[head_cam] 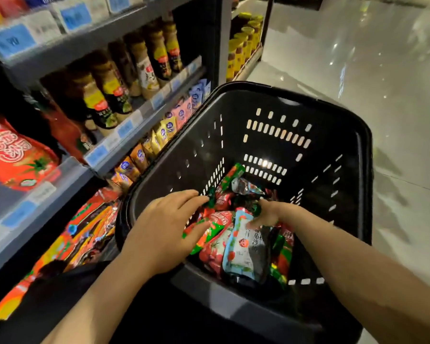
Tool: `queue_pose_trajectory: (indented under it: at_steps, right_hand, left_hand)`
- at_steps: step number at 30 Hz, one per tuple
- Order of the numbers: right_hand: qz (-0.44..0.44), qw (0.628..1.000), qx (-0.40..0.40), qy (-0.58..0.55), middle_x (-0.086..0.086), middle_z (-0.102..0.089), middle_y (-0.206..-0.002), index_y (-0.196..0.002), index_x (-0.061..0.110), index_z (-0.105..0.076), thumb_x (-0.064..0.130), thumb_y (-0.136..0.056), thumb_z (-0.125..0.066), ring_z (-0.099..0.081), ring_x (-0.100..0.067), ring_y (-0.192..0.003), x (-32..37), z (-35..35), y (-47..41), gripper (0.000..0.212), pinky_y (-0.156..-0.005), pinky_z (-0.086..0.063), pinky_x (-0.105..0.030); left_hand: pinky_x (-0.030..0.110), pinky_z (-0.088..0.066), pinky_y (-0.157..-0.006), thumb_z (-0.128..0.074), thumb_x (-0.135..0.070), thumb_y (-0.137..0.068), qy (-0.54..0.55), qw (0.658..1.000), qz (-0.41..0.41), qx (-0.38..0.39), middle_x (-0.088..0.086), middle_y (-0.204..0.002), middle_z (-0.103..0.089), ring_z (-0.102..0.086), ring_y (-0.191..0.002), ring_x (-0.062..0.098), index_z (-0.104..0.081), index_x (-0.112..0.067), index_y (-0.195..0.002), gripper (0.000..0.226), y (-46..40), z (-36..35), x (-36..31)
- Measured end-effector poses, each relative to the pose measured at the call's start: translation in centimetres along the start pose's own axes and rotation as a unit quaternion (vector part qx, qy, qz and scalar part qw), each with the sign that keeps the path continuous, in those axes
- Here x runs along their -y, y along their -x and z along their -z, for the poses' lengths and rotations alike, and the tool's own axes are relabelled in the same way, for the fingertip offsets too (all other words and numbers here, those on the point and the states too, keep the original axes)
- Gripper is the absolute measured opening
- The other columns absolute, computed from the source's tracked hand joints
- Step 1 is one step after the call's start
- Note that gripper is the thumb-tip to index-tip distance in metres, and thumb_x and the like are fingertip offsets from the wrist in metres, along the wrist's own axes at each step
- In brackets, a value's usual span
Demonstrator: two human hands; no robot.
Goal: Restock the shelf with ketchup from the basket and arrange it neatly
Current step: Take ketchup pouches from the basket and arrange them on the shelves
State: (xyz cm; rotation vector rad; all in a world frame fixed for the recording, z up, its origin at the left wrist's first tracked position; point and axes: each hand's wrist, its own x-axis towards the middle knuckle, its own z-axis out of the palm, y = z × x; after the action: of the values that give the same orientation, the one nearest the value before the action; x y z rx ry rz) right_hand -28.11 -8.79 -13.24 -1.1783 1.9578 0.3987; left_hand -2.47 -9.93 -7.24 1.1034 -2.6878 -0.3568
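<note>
A black plastic basket (296, 100) stands on the floor in front of me, with several ketchup pouches (221, 247) piled in its bottom. Most pouches are red and green; one is pale blue (243, 247). My left hand (164, 232) reaches over the basket's left rim, fingers stretched out and touching the red pouches. My right hand (268, 214) is deeper inside, its fingers curled down around the top of the pale blue pouch. A red ketchup pouch (15, 155) stands on the shelf (67, 170) at the left.
The shelf unit at the left holds dressing bottles (114, 85) above and small sachets (164, 130) below. More red packets (90, 227) lie on the lowest shelf beside the basket. Jars with yellow lids (243, 43) fill the far unit. Shiny floor (382, 95) stretches to the right.
</note>
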Motion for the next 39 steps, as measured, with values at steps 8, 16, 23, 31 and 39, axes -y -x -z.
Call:
queue_pose_trajectory:
  at_steps: [8,16,23,31,39]
  right_hand:
    - [0.024,0.984,-0.035,-0.176,-0.013,-0.042,-0.144,-0.142,0.005,-0.031,0.011,-0.079,-0.074,-0.04,-0.031,-0.132,0.6,-0.4,-0.2,0.076,-0.11,-0.033,-0.041]
    - [0.09,0.99,-0.033,-0.102,-0.01,-0.056,-0.132,-0.127,0.003,-0.056,0.032,-0.086,-0.066,-0.049,-0.026,-0.124,1.0,1.3,1.6,0.051,-0.105,-0.038,-0.036]
    - [0.342,0.917,-0.135,-0.154,0.01,-0.056,-0.065,-0.064,0.022,-0.054,0.014,-0.087,-0.066,-0.054,-0.001,-0.065,3.5,3.7,6.5,0.027,-0.07,-0.047,-0.026]
    - [0.423,0.808,-0.156,-0.379,-0.001,-0.065,-0.067,-0.074,0.02,-0.063,0.011,-0.089,-0.061,-0.07,-0.029,-0.081,6.9,7.9,9.3,0.018,-0.069,-0.059,-0.045]
    - [0.098,0.959,-0.139,-0.226,-0.005,-0.061,-0.112,-0.12,0.015,-0.052,0.034,-0.085,-0.067,-0.06,-0.023,-0.102,2.4,3.7,0.8,0.043,-0.086,-0.049,-0.035]
  left_hand:
    - [0.032,-0.043,-0.093,-0.031,-0.059,-0.082,0.024,0.999,0.033,0.001,-0.011,-0.134,-0.054,-0.052,-0.122,0.011,-0.053,-0.032,-0.131,0.06,-0.1,0.2,0.2]
    - [0.027,-0.042,-0.088,-0.051,-0.058,-0.086,0.144,0.985,0.094,0.015,-0.03,-0.128,-0.046,-0.047,-0.12,-0.002,-0.044,-0.045,-0.132,0.049,-0.5,0.9,0.5]
    - [0.026,-0.042,-0.093,-0.068,-0.032,-0.085,0.279,0.955,0.104,0.008,-0.023,-0.118,-0.051,-0.051,-0.11,-0.002,-0.041,-0.045,-0.133,0.056,-2.7,1.2,-0.4]
    - [0.019,-0.056,-0.067,-0.072,-0.023,-0.071,0.5,0.845,0.164,-0.092,-0.011,-0.095,-0.07,-0.066,-0.092,0.001,-0.051,-0.038,-0.102,0.04,-3.3,1.5,0.4]
    - [0.016,-0.053,-0.069,-0.073,-0.02,-0.082,0.365,0.884,0.206,-0.207,-0.027,-0.093,-0.061,-0.061,-0.089,-0.013,-0.048,-0.036,-0.108,0.04,-3.0,1.3,0.6]
